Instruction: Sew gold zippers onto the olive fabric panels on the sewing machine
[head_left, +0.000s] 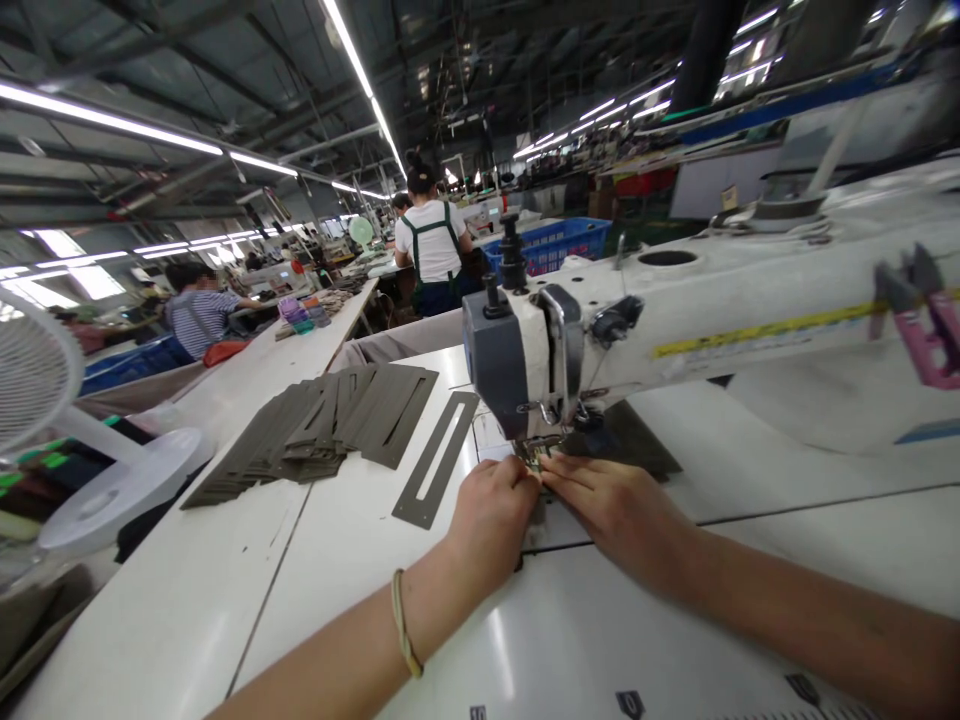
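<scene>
both hands, left hand (491,505) and right hand (611,505), press a small dark piece (541,462) flat under the sewing machine (525,370) needle, each grip closed; fingertips so close risk a puncture.

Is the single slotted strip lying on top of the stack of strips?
No, the slotted strip lies alone on the table, apart from the stack on its left.
</scene>
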